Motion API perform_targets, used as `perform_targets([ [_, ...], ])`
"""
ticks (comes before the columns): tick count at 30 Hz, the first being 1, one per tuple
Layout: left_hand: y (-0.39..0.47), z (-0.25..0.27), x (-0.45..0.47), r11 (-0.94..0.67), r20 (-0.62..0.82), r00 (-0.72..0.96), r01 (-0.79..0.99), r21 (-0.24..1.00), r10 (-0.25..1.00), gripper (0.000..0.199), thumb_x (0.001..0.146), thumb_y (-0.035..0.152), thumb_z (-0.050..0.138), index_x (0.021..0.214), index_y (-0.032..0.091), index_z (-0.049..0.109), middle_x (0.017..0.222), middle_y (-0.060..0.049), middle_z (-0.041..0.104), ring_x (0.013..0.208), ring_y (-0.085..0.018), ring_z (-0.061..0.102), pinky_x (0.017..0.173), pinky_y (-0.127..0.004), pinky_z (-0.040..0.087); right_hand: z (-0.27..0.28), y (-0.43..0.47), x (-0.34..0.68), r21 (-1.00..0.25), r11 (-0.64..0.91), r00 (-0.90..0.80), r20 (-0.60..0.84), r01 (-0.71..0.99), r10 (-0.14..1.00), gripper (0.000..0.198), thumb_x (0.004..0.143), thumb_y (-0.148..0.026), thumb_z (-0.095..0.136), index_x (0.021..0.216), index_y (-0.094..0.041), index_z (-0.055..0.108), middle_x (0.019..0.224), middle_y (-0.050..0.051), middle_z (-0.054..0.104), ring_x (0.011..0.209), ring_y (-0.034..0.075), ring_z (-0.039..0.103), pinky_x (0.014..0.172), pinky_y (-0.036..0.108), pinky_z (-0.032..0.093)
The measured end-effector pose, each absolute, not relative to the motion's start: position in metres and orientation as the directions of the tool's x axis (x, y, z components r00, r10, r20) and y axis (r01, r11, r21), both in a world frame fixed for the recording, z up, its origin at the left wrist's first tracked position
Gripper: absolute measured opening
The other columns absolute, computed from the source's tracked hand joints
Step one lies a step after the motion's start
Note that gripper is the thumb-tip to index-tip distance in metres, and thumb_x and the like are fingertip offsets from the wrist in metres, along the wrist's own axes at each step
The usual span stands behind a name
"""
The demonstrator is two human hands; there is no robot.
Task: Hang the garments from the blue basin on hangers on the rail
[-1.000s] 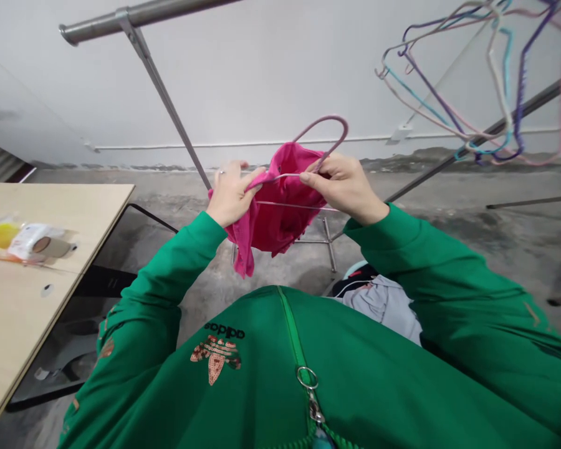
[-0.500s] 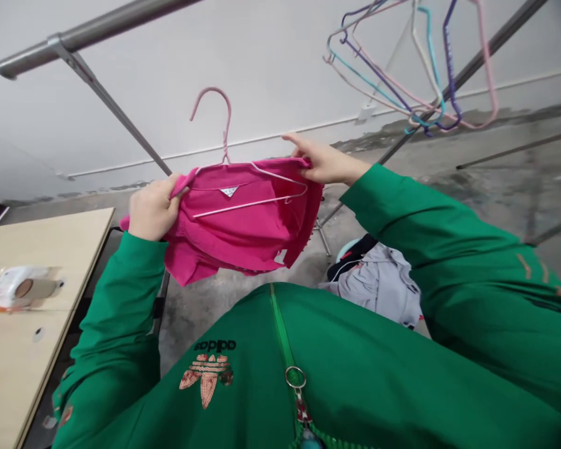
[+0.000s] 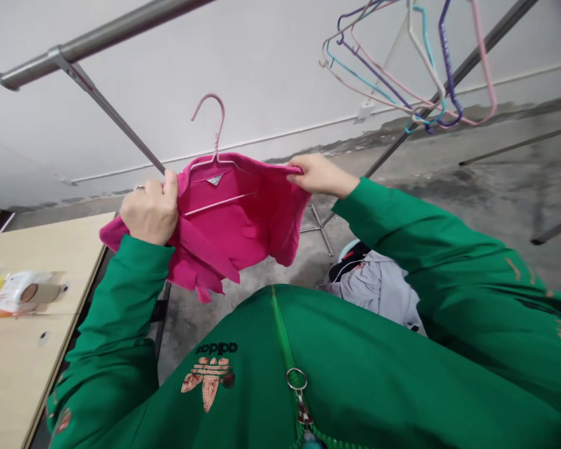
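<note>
So from the head camera, the pink garment [image 3: 243, 224] is right around the middle of the frame, a bit left of center, held up in the air between both hands; the pink wire hanger [image 3: 223, 117] sits inside its neck opening, hook sticking up above the cloth and curling toward the left, with the straight bottom bar showing across the inside of the garment; a little white label [image 3: 214, 180] shows just below the hanger's neck; the left hand [image 3: 149, 209], left of center with a ring on one finger, is closed around a bunch of the pink cloth by the hanger's left side, though I can't tell if it's got the wire under there too; the right hand [image 3: 322, 176], just right of center, pinches the upper right edge of the fabric between thumb and fingers, well apart from the hanger's right end; upper left there's a metal rail [image 3: 103, 42] with a thinner leg slanting down from it; upper right, a cluster of hangers [image 3: 447, 72] in purple, blue, white and pink hangs by another metal bar [image 3: 479, 57]; at the left edge, a pale wooden table [image 3: 23, 368] has a white wrapped roll [image 3: 19, 292] on it, with something yellow beside it; lower right of center, light grey clothing [image 3: 378, 287] is heaped near the green sleeve [image 3: 402, 224].
</note>
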State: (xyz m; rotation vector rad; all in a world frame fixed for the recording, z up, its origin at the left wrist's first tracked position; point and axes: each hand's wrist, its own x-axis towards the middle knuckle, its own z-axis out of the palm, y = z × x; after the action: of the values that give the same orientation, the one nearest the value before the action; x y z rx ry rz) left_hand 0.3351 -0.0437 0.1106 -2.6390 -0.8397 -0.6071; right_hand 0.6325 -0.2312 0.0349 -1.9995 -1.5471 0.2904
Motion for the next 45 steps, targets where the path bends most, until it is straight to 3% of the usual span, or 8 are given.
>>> perform_targets([
  [4,-0.033,0.111,0.324,-0.7,0.475,0.716,0.668,-0.254,0.511,0.049,0.094,0.029,0.028,0.137,0.026,0.052,0.091,-0.014,0.061,0.082,-0.029,0.056,0.068,-0.042,0.039,0.044,-0.25,0.618,-0.732,0.18,-0.076,0.173,0.658,0.982,0.034,0.084,-0.044,0.058,0.106,-0.022,0.069,0.098,0.004,0.071,0.087,0.019,0.063,0.08,0.034,0.05],
  [9,-0.039,0.111,0.319,-0.78,0.486,0.742,0.601,-0.178,0.461,0.046,0.086,0.027,0.046,0.13,0.028,0.059,0.087,-0.011,0.061,0.08,-0.027,0.056,0.07,-0.04,0.039,0.038,-0.232,0.63,-0.601,0.188,0.108,0.421,0.777,0.901,0.046,0.084,-0.046,0.058,0.123,-0.021,0.06,0.122,0.012,0.063,0.112,0.026,0.055,0.095,0.042,0.043],
  [14,-0.047,0.111,0.322,-0.807,0.481,0.755,0.571,-0.149,0.446,0.046,0.084,0.031,0.047,0.125,0.02,0.063,0.091,-0.015,0.063,0.086,-0.031,0.059,0.074,-0.041,0.042,0.02,-0.22,0.616,-0.54,0.221,-0.072,0.282,0.812,0.957,0.043,0.093,-0.051,0.034,0.08,-0.018,0.059,0.077,0.006,0.061,0.072,0.017,0.054,0.07,0.03,0.043],
  [22,-0.023,0.111,0.295,-0.899,0.244,0.908,0.239,0.366,0.341,0.071,0.083,0.068,0.043,0.126,0.015,0.06,0.114,-0.013,0.066,0.105,-0.027,0.06,0.093,-0.034,0.045,0.024,-0.243,0.603,-0.394,0.025,0.238,0.603,0.919,0.761,0.027,0.088,-0.038,0.038,0.078,-0.021,0.056,0.074,0.011,0.063,0.07,0.023,0.059,0.067,0.034,0.043],
  [29,0.021,0.065,0.278,-0.645,0.145,0.779,0.381,0.663,0.61,0.034,0.073,0.047,0.061,0.08,0.014,0.063,0.075,-0.003,0.062,0.073,-0.017,0.057,0.071,-0.029,0.048,0.054,-0.263,0.626,-0.331,-0.034,0.26,0.669,0.943,0.696,0.02,0.082,-0.037,0.046,0.069,-0.024,0.051,0.064,0.012,0.063,0.061,0.022,0.059,0.058,0.034,0.042],
  [33,0.019,0.056,0.281,-0.49,0.081,0.765,0.324,0.809,0.639,0.028,0.064,0.037,0.07,0.078,0.015,0.058,0.064,0.001,0.055,0.06,-0.012,0.051,0.059,-0.025,0.043,0.056,-0.27,0.634,-0.312,-0.006,0.227,0.68,0.95,0.697,0.02,0.082,-0.037,0.048,0.069,-0.024,0.054,0.065,0.012,0.066,0.062,0.022,0.062,0.057,0.033,0.044],
  [40,0.015,0.073,0.268,-0.638,0.141,0.865,0.236,0.733,0.482,0.039,0.075,0.042,0.066,0.1,0.013,0.063,0.06,0.005,0.046,0.055,-0.009,0.044,0.055,-0.022,0.039,0.05,-0.282,0.639,-0.165,0.001,0.125,0.749,0.986,0.651,0.03,0.091,-0.038,0.044,0.075,-0.02,0.062,0.064,0.008,0.066,0.059,0.016,0.062,0.056,0.026,0.046],
  [45,-0.002,0.075,0.288,-0.923,0.321,0.886,0.239,0.301,0.334,0.042,0.089,0.045,0.047,0.112,0.016,0.065,0.105,-0.01,0.062,0.101,-0.022,0.056,0.092,-0.036,0.044,0.042,-0.281,0.634,-0.216,0.088,0.112,0.762,0.972,0.638,0.031,0.093,-0.036,0.047,0.078,-0.017,0.066,0.066,0.008,0.068,0.058,0.014,0.062,0.055,0.023,0.046],
])
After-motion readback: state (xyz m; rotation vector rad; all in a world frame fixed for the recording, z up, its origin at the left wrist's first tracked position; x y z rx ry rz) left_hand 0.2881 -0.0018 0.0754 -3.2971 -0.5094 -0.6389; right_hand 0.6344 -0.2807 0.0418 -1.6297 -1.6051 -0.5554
